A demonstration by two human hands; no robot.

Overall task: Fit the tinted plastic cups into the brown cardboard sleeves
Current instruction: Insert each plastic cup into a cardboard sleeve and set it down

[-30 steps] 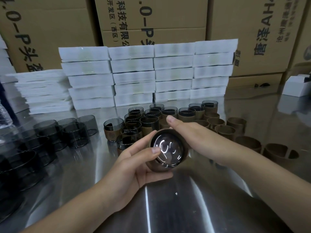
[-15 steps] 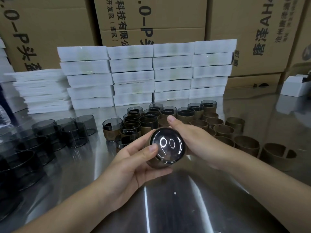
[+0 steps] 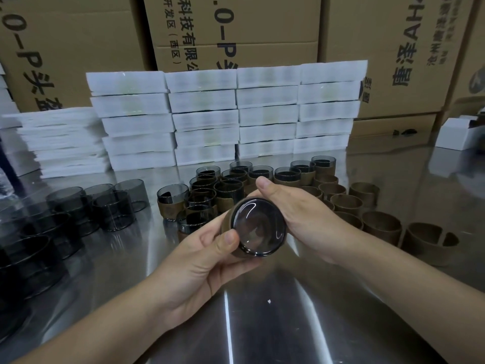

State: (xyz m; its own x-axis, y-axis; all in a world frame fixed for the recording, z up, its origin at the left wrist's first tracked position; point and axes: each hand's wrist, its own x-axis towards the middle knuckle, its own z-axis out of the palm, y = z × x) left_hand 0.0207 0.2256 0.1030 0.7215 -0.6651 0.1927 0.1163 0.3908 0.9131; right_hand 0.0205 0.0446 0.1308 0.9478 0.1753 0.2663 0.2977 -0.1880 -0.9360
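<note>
A tinted cup (image 3: 258,228) lies tipped between both hands, glossy end toward the camera, inside a brown sleeve (image 3: 225,222) of which only a sliver shows. The left hand (image 3: 202,261) curls beneath it, thumb on its rim. The right hand (image 3: 301,219) wraps its far side, fingertips hidden. Sleeved cups (image 3: 228,190) stand beyond the hands, empty sleeves (image 3: 380,224) right of the right hand. Bare cups (image 3: 65,206) left of the left hand blur into darkness.

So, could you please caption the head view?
Left hand and right hand grip a tinted cup seated in a brown sleeve.
</note>
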